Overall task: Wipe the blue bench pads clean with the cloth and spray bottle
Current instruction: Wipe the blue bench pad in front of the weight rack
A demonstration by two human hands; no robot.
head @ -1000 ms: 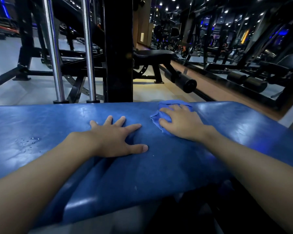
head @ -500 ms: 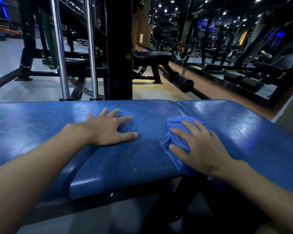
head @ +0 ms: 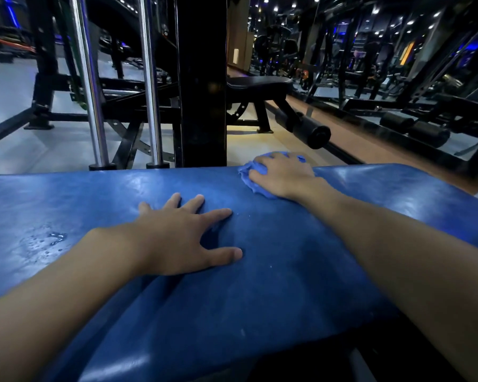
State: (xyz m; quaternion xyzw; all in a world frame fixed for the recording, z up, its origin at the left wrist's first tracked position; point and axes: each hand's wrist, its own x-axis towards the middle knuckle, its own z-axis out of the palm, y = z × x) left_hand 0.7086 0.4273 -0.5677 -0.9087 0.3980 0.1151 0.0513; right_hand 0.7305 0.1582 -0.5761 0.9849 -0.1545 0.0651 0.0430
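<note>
Soft, limp cloth (head: 244, 173) wadded under curled right hand (head: 283, 176), upper right; left hand (head: 182, 238) flat, spread, empty; probably best gripped bunched.

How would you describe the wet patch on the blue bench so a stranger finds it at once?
Start at the long blue bench pad across the foreground. Look left of the left hand lying flat on it. A cluster of glistening droplets sits there, the only beaded wet spot; the cloth under the right hand is at the far edge.
</note>
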